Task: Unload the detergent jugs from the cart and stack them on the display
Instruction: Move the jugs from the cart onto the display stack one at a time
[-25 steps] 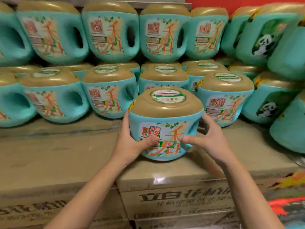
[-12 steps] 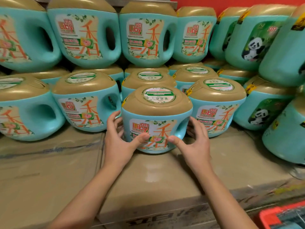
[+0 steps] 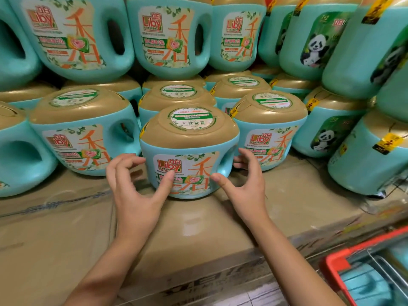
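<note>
Head camera is showing the squat teal gold-lidded plastic detergent jug (image 3: 189,140) standing upright mid-frame, with left hand (image 3: 136,195) and right hand (image 3: 245,188) flanking it equally near, fingers spread, gripping nothing.

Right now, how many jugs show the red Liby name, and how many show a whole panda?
Liby-name jugs: 6
Whole-panda jugs: 2
Total: 8
Not counted: cut-off jugs and hidden ones, whose labels cannot be read.
</note>
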A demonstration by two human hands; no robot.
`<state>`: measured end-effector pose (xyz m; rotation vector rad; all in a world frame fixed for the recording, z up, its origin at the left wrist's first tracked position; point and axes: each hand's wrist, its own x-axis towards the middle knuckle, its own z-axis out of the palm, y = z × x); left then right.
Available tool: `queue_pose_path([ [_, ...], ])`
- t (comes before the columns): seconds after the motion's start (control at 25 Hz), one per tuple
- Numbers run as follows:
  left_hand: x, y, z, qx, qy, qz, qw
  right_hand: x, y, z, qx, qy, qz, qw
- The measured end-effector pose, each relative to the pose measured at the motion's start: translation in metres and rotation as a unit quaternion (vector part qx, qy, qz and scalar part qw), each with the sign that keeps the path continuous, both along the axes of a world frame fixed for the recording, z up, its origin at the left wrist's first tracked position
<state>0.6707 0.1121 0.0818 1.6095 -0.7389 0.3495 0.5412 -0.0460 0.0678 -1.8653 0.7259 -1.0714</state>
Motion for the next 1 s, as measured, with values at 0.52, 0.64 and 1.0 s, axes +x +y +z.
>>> queue_pose_path([
  [0.52, -0.198, -0.081, -0.002, 0.065, 0.300, -0.442, 0.843, -0.230, -0.002, -0.022, 0.076, -0.109, -0.243, 0.961],
  [0.64, -0.254, -0.132, -0.011, 0.111, 0.293, -0.501, 0.807, -0.312, -0.032, -0.036, 0.104, -0.105, -0.324, 0.935],
  [1.0, -0.456, -0.322, -0.075, 0.274, 0.274, -0.603, 0.697, -0.553, -0.147, -0.082, 0.188, -0.060, -0.522, 0.830],
])
